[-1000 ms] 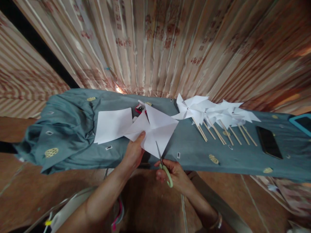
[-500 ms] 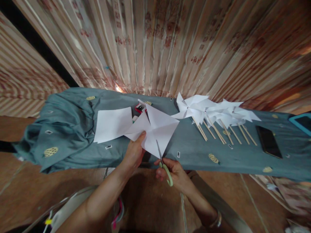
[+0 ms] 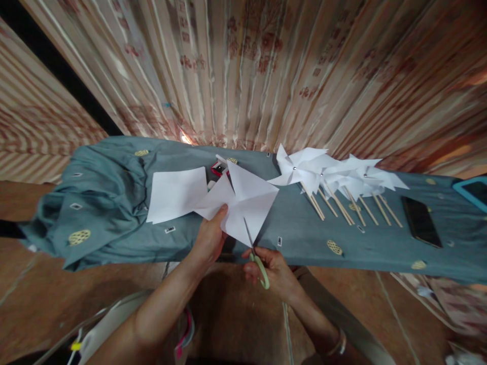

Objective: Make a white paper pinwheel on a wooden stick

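My left hand (image 3: 211,235) grips the near left edge of a white paper sheet (image 3: 253,200), thumb on top. Slits run inward from the sheet's corners. Closed around the light green handles of a pair of scissors (image 3: 262,271) is my right hand (image 3: 272,271). The scissor blades lie at the paper's near corner, pointing toward its middle. To the left rests a stack of white paper sheets (image 3: 177,195). Partly hidden behind the held sheet is a small red box (image 3: 218,169).
Several paper pinwheels (image 3: 323,175) on wooden sticks lie at the right. Beyond them are a dark phone (image 3: 421,221) and a blue-edged device (image 3: 474,191). Teal cloth (image 3: 304,243) covers the narrow table, bunched at its left end. A patterned curtain (image 3: 243,76) hangs behind.
The right side of the held sheet has shifted slightly left. The scissors stay at its near corner, their handles tilted a little differently. Both hands are nearly still.
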The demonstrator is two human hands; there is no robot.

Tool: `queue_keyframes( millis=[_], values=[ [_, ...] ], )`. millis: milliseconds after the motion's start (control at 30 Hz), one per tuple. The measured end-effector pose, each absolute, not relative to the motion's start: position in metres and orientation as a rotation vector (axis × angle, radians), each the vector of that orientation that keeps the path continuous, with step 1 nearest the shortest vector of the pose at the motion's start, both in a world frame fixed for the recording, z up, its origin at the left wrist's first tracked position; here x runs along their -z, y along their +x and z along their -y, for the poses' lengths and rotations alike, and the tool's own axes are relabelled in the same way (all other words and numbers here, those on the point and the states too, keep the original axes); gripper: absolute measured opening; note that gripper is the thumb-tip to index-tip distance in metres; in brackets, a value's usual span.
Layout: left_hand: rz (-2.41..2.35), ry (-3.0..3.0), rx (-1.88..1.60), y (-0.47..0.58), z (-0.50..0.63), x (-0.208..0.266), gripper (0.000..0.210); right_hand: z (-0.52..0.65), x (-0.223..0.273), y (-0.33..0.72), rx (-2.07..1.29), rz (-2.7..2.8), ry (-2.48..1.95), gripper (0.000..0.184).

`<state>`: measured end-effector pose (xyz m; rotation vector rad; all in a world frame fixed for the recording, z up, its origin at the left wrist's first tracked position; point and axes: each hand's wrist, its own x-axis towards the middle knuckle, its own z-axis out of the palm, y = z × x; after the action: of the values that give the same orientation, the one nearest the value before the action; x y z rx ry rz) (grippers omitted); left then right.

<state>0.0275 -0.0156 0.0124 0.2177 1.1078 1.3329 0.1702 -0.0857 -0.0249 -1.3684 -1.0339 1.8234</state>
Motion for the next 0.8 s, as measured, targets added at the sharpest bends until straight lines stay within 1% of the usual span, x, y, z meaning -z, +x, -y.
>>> queue_keyframes(
  millis=[233, 800],
  values=[
    [-1.116, 0.226, -1.338, 0.0276, 0.0145, -0.0125, 0.035, 0.0865, 0.0293, 0.1702, -1.819, 1.034, -1.374, 0.044],
    [-1.142, 0.316, -1.291, 0.0324, 0.0213, -0.0066, 0.043, 0.0833, 0.0268, 0.1693, -1.762, 1.053, -1.358, 0.042]
  ],
)
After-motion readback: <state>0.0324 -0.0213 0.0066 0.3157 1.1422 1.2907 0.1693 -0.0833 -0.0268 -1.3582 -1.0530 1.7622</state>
